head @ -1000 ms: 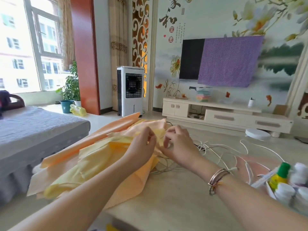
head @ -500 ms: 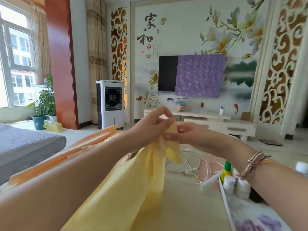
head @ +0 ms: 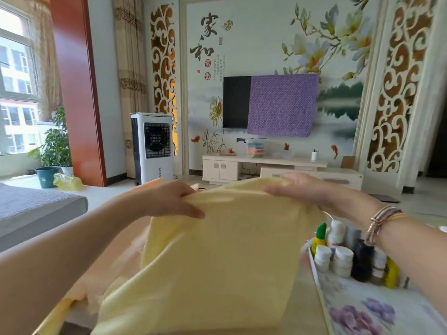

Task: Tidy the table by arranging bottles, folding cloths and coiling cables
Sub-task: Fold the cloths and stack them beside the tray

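Note:
A pale yellow cloth (head: 217, 257) hangs spread in front of me, held up by its top edge. My left hand (head: 169, 201) grips the edge on the left, thumb in front and fingers behind the fabric. My right hand (head: 304, 189) grips the edge further right, fingers curled over the top. An orange cloth (head: 113, 267) lies under and left of the yellow one. Several bottles (head: 343, 257) with white, green and dark caps stand together on a floral tray (head: 362, 308) at the right. The cloth hides the cables.
A grey sofa (head: 31, 211) sits at the left. Across the floor stand a white air cooler (head: 152, 148), a low TV cabinet (head: 266, 168) and a wall TV partly covered by a purple cloth (head: 283, 105). Potted plants (head: 53, 151) stand by the window.
Both hands lifted the yellow cloth off the table, then moved apart along its top edge, spreading it wide. The white cables seen earlier are now hidden behind it.

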The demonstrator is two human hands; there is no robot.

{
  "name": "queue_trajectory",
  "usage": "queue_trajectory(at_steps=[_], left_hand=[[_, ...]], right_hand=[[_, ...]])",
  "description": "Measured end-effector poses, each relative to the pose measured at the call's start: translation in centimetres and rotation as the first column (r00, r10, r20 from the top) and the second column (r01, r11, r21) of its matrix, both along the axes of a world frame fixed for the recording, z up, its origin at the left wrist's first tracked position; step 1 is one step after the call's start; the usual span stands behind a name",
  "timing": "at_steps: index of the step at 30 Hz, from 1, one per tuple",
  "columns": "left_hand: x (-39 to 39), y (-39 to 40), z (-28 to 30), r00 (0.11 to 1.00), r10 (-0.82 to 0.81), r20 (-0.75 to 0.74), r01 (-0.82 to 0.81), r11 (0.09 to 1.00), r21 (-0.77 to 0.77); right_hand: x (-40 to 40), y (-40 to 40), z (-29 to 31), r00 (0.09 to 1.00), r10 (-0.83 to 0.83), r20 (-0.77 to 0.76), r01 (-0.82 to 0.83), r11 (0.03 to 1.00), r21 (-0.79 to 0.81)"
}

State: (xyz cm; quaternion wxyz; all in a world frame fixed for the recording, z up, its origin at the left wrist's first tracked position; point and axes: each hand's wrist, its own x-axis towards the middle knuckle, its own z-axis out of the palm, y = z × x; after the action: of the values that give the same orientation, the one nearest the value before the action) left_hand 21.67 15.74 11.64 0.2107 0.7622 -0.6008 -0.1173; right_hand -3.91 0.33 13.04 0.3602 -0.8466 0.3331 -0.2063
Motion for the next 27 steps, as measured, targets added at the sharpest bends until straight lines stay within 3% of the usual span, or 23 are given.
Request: queue_trajectory(at_steps=[2, 4, 6, 7, 9, 11, 12, 14, 16, 18, 22, 25, 27], left_hand=[[1.6, -0.6, 0.0, 0.991, 0.064, 0.115, -0.075, 0.992, 0.101], [2.6, -1.6, 0.0, 0.968, 0.097, 0.233, -0.146, 0.968, 0.206], [2.9, -2.9, 0.4, 0.931, 0.171, 0.322, -0.251, 0.941, 0.226], [2.8, -3.6, 1.3, 0.914, 0.214, 0.345, -0.293, 0.936, 0.194], [2.2, -4.7, 3.1, 0.893, 0.32, 0.316, -0.35, 0.936, 0.04], [2.1, -5.5, 5.8, 0.902, 0.431, 0.033, -0.404, 0.867, -0.292], [1.7, -5.5, 7.1, 0.905, 0.39, -0.172, -0.424, 0.782, -0.457], [0.6, -4.7, 9.0, 0.907, 0.252, -0.337, -0.42, 0.578, -0.7], [-0.2, -3.9, 9.6, 0.946, 0.21, -0.246, -0.317, 0.459, -0.83], [-0.7, -3.1, 9.3, 0.965, 0.201, -0.171, -0.24, 0.403, -0.883], [0.4, -1.1, 6.7, 0.939, 0.343, -0.008, -0.176, 0.463, -0.869], [2.3, 0.7, 4.3, 0.902, 0.413, 0.122, -0.158, 0.58, -0.799], [3.7, 1.9, 2.8, 0.873, 0.439, 0.211, -0.19, 0.706, -0.682]], right_hand=[[0.2, -0.5, -0.4, 0.975, 0.058, -0.213, -0.052, 0.998, 0.034], [0.9, -1.5, -0.4, 0.924, 0.047, -0.38, -0.067, 0.997, -0.041], [1.8, -2.1, 0.3, 0.903, -0.052, -0.427, -0.002, 0.992, -0.125], [2.3, -2.2, 1.1, 0.921, -0.107, -0.374, 0.064, 0.99, -0.125], [3.3, -2.5, 2.5, 0.978, -0.205, -0.039, 0.207, 0.975, 0.083], [4.1, -2.4, 4.8, 0.899, -0.234, 0.371, 0.17, 0.966, 0.196], [4.2, -2.3, 5.9, 0.844, -0.2, 0.497, 0.157, 0.979, 0.128], [3.9, -1.7, 7.3, 0.771, -0.098, 0.629, 0.17, 0.984, -0.054], [3.0, -1.4, 7.7, 0.752, -0.013, 0.659, 0.206, 0.954, -0.216], [2.0, -1.1, 7.0, 0.786, 0.019, 0.618, 0.275, 0.885, -0.377], [0.0, -0.5, 3.9, 0.896, -0.031, 0.443, 0.31, 0.757, -0.575], [-1.4, -0.7, 1.1, 0.968, -0.142, 0.205, 0.238, 0.778, -0.581], [-2.2, -0.9, -0.6, 0.982, -0.166, 0.087, 0.187, 0.818, -0.544]])
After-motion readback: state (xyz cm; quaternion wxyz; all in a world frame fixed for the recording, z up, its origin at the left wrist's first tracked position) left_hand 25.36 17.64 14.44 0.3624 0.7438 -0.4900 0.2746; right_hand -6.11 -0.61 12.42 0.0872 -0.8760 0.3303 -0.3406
